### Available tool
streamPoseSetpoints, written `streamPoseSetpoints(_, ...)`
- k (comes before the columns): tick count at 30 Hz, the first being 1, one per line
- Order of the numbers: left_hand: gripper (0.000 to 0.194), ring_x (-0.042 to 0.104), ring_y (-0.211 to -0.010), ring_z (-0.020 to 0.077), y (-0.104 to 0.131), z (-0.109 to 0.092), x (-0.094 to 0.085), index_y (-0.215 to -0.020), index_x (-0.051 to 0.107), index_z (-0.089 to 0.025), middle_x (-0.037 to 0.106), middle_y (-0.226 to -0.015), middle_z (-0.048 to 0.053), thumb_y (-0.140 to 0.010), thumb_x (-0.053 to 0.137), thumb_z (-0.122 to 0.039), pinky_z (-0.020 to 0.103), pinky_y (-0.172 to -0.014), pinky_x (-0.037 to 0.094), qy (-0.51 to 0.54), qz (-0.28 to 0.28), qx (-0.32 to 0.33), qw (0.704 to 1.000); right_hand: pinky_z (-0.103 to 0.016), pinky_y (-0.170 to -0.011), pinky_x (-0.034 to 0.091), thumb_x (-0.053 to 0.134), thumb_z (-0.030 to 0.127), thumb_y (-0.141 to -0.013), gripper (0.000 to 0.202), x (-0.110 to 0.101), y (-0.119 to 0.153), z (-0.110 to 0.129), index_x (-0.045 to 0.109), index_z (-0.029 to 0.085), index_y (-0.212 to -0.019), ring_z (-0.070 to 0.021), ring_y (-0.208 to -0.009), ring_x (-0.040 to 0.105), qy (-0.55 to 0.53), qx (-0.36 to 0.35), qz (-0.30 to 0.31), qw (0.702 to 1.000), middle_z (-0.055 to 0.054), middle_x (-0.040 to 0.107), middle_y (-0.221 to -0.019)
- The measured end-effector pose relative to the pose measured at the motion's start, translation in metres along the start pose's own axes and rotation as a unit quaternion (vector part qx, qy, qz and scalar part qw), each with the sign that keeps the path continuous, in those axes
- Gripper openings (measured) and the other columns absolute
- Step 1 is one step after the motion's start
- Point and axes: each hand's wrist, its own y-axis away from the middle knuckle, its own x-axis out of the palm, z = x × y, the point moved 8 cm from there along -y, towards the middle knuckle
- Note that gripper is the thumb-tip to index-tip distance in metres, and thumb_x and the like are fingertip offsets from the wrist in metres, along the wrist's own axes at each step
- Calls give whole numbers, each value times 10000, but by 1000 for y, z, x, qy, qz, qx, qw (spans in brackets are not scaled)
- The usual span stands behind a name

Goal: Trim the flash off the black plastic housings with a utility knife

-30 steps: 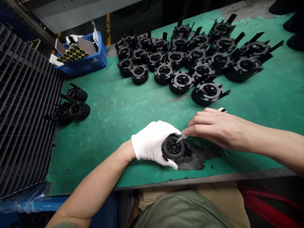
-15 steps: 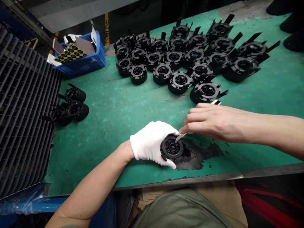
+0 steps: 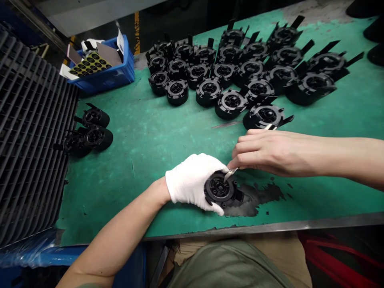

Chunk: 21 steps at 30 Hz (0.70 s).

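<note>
While the left hand clasps a black housing — likely for steadiness — the right hand pinches a tool over it

- Single view: head cam on the person's head, above the near edge of the green-topped worktable.
- Faces forward and down; olive-green fabric shirt at bottom centre, close to lens.
- Close range, around frame centre: white-gloved left hand, bare right hand, slim light-coloured tool, black round slotted plastic part seen mostly from above.
- Farther off, upper frame: cluster of black cylindrical plastic housings, seen obliquely; blue plastic bin upper left.
- Dark ribbed rack cut off by left edge.
- Far table edge runs up to the right.
</note>
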Motion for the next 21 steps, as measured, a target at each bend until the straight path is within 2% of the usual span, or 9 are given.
streamPoseSetpoints(5, 891, 895, -995, 363, 0, 0, 1, -1219, 823, -272, 911, -1113, 85, -822, 1003, -1049, 453, -865, 597, -2, 5, -5, 1000, -397, -835, 444, 456, 184, -1343, 398, 0, -2, 1, 820, 313, -1437, -214, -892, 737, 8, -10, 2, 1000, -18, 877, -1120)
streamPoseSetpoints(11, 858, 880, -963, 346, -1, -2, 0, -1149, 779, -270, 886, -1081, 72, -822, 1015, -1027, 447, -823, 566, -18, 8, -13, 1000, -414, -848, 442, 469, 97, -1278, 432, -2, -3, 2, 820, 315, -1402, -233, -944, 739, 50, -17, 19, 998, -19, 893, -1141)
streamPoseSetpoints(21, 829, 851, -924, 332, -1, -2, 0, -1087, 744, -275, 852, -1034, 63, -826, 1019, -1012, 443, -795, 539, -26, 7, -22, 999, -447, -871, 475, 484, 96, -1245, 566, 0, -7, 1, 859, 413, -1526, -253, -967, 743, 69, -17, 67, 995, -2, 893, -1155)
